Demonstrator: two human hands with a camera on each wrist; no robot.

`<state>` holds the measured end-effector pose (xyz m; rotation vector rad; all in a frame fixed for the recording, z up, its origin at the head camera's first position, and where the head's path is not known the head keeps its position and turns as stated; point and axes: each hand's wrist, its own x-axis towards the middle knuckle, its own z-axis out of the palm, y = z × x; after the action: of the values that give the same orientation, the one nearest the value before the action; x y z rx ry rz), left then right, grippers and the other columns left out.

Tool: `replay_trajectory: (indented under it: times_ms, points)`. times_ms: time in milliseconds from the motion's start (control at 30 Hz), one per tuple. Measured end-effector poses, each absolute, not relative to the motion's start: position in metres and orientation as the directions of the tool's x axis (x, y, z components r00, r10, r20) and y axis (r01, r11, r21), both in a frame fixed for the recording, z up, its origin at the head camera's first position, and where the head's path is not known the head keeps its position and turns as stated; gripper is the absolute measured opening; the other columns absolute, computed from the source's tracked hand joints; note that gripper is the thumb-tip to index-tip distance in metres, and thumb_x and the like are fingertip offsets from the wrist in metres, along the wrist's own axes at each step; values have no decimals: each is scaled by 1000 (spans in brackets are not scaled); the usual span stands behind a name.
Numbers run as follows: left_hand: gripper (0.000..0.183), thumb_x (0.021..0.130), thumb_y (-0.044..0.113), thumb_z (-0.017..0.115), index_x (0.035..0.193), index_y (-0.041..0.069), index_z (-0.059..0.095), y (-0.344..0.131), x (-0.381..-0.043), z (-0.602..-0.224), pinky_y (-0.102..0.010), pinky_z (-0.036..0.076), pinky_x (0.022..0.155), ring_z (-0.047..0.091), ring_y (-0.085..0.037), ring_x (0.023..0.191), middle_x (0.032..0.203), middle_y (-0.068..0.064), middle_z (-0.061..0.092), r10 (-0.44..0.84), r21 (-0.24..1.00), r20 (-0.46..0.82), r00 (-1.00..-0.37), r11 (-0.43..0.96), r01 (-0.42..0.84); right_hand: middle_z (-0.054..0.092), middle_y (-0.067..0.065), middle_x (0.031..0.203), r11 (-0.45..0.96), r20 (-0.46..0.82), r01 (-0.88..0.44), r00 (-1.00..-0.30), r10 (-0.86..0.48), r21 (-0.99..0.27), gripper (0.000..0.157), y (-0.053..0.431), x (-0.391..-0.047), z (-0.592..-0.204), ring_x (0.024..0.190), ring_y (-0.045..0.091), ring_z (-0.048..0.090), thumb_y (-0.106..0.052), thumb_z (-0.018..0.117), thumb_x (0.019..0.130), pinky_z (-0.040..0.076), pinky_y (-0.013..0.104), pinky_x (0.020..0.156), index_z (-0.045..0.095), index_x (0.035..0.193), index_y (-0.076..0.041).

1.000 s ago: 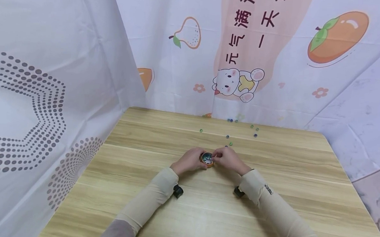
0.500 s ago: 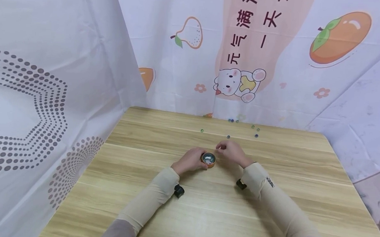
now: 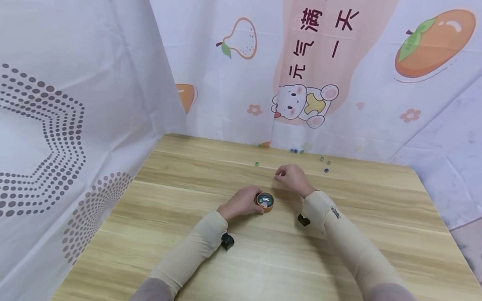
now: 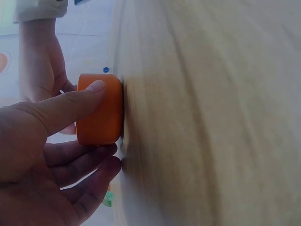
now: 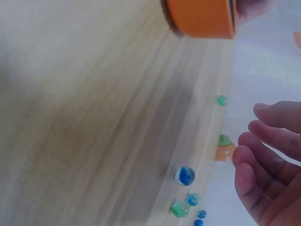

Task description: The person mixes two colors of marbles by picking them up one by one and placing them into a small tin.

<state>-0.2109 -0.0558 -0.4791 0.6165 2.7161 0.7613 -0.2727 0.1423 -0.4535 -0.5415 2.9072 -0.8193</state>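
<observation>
My left hand [image 3: 243, 201] holds a small round bowl [image 3: 268, 210] with an orange outside and a shiny silvery inside. In the left wrist view the thumb [image 4: 75, 106] presses along the orange wall while the fingers [image 4: 82, 160] curl beneath it; the bowl stands at the table surface. Beyond the bowl, my right hand [image 3: 294, 177] hovers over the table with loosely bent fingers. Seen from the right wrist, those fingers [image 5: 268, 155] have nothing between them. Nearest to them lie a blue swirled glass marble [image 5: 185, 175] and a green one [image 5: 179, 208].
More glass marbles are scattered toward the back: a lone green marble [image 3: 257, 164], a row with a blue marble [image 3: 295, 151], and a blue marble [image 3: 326, 170] at the right. A printed curtain [image 3: 235, 101] hangs behind the wooden table [image 3: 235, 276].
My right hand has left the bowl's rim and moved away toward the back, now covering where nearer marbles showed. My left hand keeps its hold on the bowl in the same place.
</observation>
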Motion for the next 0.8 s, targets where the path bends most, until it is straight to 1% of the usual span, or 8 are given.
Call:
replay_trajectory:
  times_ms: [133,333,433,667,800]
  points:
    - [52,78,29,83,121,5,63,-56,-211,-480,-34,49,94,62,-20,107,115,-5,68,473,522,-125,-872,779,347,72,12,90,824,1,-319,-933,-360,-468,18,137,-280,-456,81,22,64,-18,66,91,51,36,74,74,96,-3]
    - [51,78,28,83,119,5,63,-56,-211,-480,-34,49,92,62,-19,104,112,-5,68,464,519,-118,-878,783,344,72,14,95,836,-4,-326,-931,-365,-441,19,126,-290,-457,86,26,65,-17,64,91,52,41,80,73,99,-2]
    - [51,77,27,84,118,5,64,-56,-211,-479,-34,49,91,63,-18,102,111,-5,68,462,522,-120,-879,782,340,72,15,97,841,-28,-312,-932,-361,-441,21,120,-294,-458,88,26,65,-17,63,91,52,41,82,72,102,-1]
    - [52,77,29,83,119,5,64,-56,-210,-479,-34,49,94,63,-19,105,113,-5,69,461,520,-126,-878,785,338,70,18,103,852,-74,-249,-946,-316,-460,33,113,-306,-459,92,28,65,-19,61,93,52,41,84,65,118,2]
    - [53,77,30,83,120,6,63,-55,-211,-479,-33,48,95,63,-19,106,114,-5,69,470,511,-116,-875,783,354,70,18,107,856,-78,-245,-947,-313,-455,33,108,-311,-458,96,29,65,-20,60,94,52,42,86,65,118,2]
